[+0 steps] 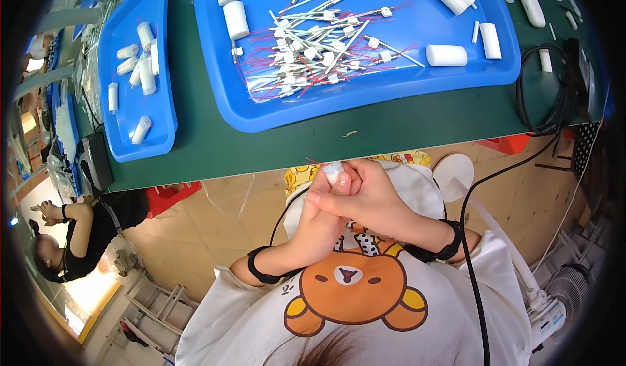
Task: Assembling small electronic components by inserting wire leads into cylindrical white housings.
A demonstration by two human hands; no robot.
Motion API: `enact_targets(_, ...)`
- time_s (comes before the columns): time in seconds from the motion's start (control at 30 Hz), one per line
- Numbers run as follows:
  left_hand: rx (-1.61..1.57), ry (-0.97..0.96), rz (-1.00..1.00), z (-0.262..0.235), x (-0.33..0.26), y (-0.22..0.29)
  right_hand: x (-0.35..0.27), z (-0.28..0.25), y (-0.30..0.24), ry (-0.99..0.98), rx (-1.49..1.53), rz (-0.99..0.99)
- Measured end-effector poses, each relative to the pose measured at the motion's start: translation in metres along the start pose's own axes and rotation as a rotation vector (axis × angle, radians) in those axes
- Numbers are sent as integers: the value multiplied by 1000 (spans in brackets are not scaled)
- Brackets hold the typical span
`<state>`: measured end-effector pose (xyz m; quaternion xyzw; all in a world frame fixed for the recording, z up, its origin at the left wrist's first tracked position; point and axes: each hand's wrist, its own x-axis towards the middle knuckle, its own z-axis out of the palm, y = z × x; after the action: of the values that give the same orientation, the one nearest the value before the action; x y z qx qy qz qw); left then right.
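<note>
Between left hand (319, 215) and right hand (373, 193), fingers closed round it: white piece (333, 171), just off the table (274, 152) edge; exact fingertip contact hidden. Looks like a press or fit step: grip steady, push straight, keep red wires (315, 162) clear of thumbs. Further out, big tray (365, 97) with rods (303, 54) and cylinders (447, 55); working over it would probably catch drops.

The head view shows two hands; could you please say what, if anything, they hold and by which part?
The left hand and right hand together hold a small white piece around its near part; its far end shows.
</note>
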<state>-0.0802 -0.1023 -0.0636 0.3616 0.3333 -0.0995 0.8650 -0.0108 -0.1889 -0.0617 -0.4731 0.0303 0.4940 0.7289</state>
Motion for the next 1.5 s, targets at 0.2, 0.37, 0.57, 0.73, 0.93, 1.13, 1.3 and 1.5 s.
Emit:
enact_targets(0.2,-3,-32,101,5,0,-2,7,-6,-9,-49,-18,-22)
enact_targets(0.37,15,-94,-9,0,-2,15,6,0,2,-11,-62,4)
enact_targets(0.57,-3,-280,-26,-23,0,15,-5,6,4,-24,-234,-124)
enact_targets(0.73,-76,-262,-79,-20,-3,20,-9,-1,4,-79,-212,-35)
enact_targets(0.93,-105,-196,-66,-23,0,16,-9,-1,11,-96,-143,-25)
enact_targets(1.13,60,-195,-138,-19,11,23,-4,2,19,-32,-110,-109)
enact_targets(1.3,13,76,-219,-2,12,20,5,4,16,86,-159,-130)
enact_targets(1.5,-30,100,-290,-3,11,25,5,7,10,66,-133,-77)
